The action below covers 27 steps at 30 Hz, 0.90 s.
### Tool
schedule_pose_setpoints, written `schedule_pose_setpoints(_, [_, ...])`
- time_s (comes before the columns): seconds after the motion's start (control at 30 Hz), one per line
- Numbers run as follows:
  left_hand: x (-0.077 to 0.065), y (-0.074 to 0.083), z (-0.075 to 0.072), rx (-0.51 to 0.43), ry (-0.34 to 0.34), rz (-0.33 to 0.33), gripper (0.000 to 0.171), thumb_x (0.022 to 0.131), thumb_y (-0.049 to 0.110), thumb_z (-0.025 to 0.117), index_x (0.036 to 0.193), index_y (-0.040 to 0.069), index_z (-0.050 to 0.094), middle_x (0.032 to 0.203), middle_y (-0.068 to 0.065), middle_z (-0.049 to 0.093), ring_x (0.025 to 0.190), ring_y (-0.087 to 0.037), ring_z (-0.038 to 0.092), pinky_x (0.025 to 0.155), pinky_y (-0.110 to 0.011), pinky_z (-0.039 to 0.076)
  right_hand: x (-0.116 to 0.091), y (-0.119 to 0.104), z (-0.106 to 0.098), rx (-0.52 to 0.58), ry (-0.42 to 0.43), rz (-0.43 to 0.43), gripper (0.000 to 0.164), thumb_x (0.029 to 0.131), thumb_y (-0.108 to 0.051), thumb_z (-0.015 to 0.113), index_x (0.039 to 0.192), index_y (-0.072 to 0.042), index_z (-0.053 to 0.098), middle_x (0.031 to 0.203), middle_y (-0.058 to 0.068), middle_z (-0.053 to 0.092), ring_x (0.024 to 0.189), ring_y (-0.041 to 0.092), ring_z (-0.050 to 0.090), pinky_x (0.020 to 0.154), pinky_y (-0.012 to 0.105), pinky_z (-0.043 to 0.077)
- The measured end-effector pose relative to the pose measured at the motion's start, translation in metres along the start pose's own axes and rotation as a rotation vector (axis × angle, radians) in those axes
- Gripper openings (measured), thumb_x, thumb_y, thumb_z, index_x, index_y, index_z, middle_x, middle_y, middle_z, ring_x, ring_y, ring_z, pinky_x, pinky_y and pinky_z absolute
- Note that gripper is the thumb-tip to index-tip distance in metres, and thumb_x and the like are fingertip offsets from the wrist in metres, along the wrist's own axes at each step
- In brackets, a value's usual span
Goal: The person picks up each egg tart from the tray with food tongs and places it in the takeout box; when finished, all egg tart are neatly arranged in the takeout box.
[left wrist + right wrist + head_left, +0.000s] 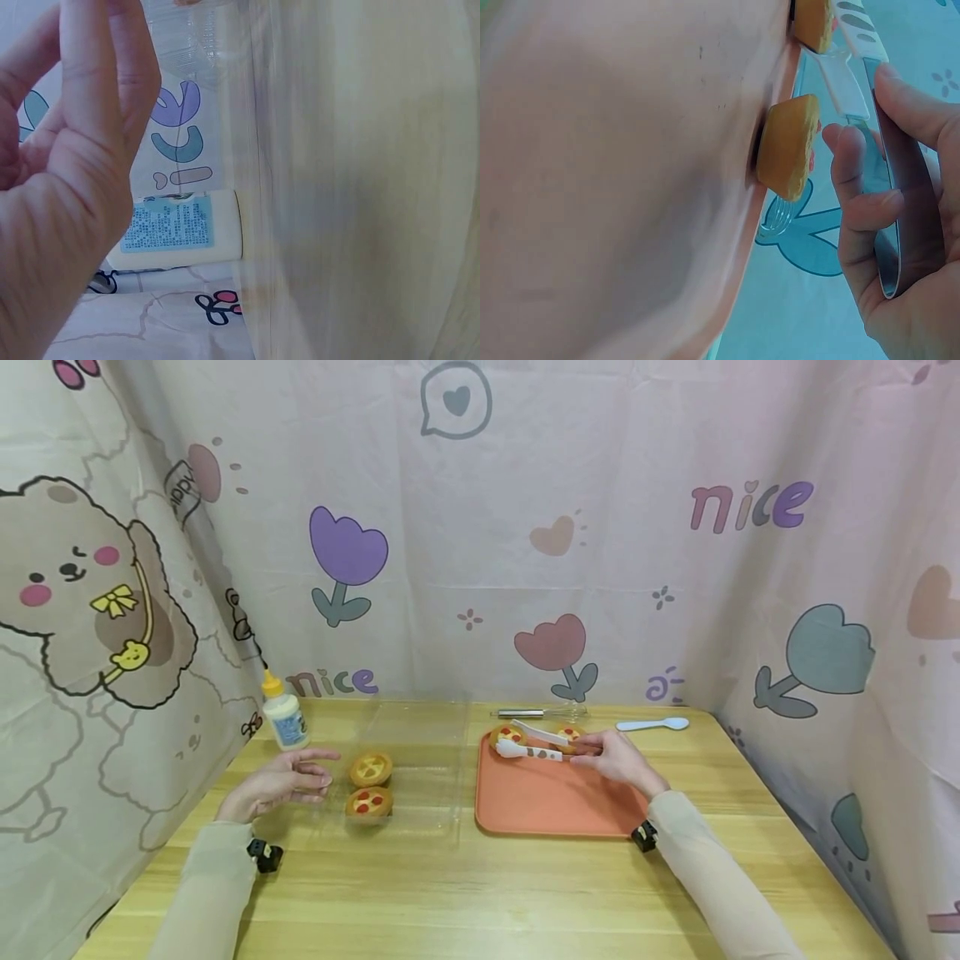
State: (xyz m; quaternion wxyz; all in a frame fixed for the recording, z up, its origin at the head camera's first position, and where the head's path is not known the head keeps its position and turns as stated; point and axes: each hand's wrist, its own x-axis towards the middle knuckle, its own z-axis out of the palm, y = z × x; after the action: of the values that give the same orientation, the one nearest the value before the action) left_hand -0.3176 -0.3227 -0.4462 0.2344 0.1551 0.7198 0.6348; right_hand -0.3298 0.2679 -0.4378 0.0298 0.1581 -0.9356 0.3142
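My right hand [618, 760] grips a pair of metal tongs [911, 195] whose white tips carry brown spots. The tips reach left over the orange tray [555, 806], spread around a small toy pizza tart [508, 732] at its back left corner. A second tart [789, 146] sits on the tray below the tongs, close to my fingers. My left hand [281, 783], fingers loosely bent and holding nothing, hovers by the left side of a clear plastic container [427, 777]. Two tarts lie in that container, one with yellow topping [371, 769] and one with red pieces [369, 803].
A white glue bottle [288, 720] with a yellow cap stands at the back left. Behind the tray lie a whisk [525, 713] and a light blue spoon [654, 724]. Printed curtains [465, 527] hang along the back and sides of the wooden table [465, 902].
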Motion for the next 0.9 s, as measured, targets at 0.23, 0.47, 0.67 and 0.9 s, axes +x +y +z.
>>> schedule_pose_setpoints(0.23, [-0.001, -0.002, 0.000, -0.014, 0.005, -0.007, 0.063, 0.093, -0.002, 0.059, 0.147, -0.008, 0.027, 0.108, -0.012, 0.063, 0.097, -0.023, 0.067, 0.090, -0.043, 0.059, -0.001, -0.002, 0.002, -0.020, 0.010, 0.014, 0.040, 0.086, -0.028, 0.075, 0.121, -0.010, 0.070, 0.107, 0.009, 0.075, 0.073, 0.009, 0.064, 0.063, 0.026, 0.054])
schedule_pose_setpoints(0.47, [0.000, -0.004, -0.001, -0.016, 0.008, -0.007, 0.062, 0.094, -0.001, 0.059, 0.147, -0.006, 0.027, 0.108, -0.013, 0.063, 0.096, -0.024, 0.068, 0.089, -0.043, 0.059, -0.002, -0.002, 0.000, 0.025, 0.016, 0.016, 0.042, 0.087, -0.031, 0.074, 0.123, -0.010, 0.069, 0.113, 0.013, 0.072, 0.070, 0.010, 0.063, 0.059, 0.027, 0.052])
schedule_pose_setpoints(0.67, [0.001, -0.005, -0.001, -0.010, 0.002, -0.001, 0.064, 0.093, 0.001, 0.061, 0.147, -0.005, 0.028, 0.108, -0.012, 0.065, 0.095, -0.024, 0.068, 0.089, -0.042, 0.060, -0.003, -0.005, 0.000, 0.045, 0.022, 0.032, 0.043, 0.088, -0.032, 0.073, 0.125, -0.011, 0.068, 0.116, 0.011, 0.072, 0.086, 0.014, 0.068, 0.069, 0.028, 0.056])
schedule_pose_setpoints(0.9, [-0.001, -0.005, -0.002, 0.027, 0.009, 0.004, 0.061, 0.094, 0.002, 0.059, 0.147, -0.005, 0.030, 0.109, -0.012, 0.063, 0.096, -0.024, 0.068, 0.089, -0.041, 0.060, -0.003, -0.014, 0.000, 0.076, 0.050, 0.026, 0.043, 0.088, -0.034, 0.073, 0.124, -0.013, 0.069, 0.121, 0.010, 0.070, 0.104, 0.022, 0.069, 0.086, 0.040, 0.059])
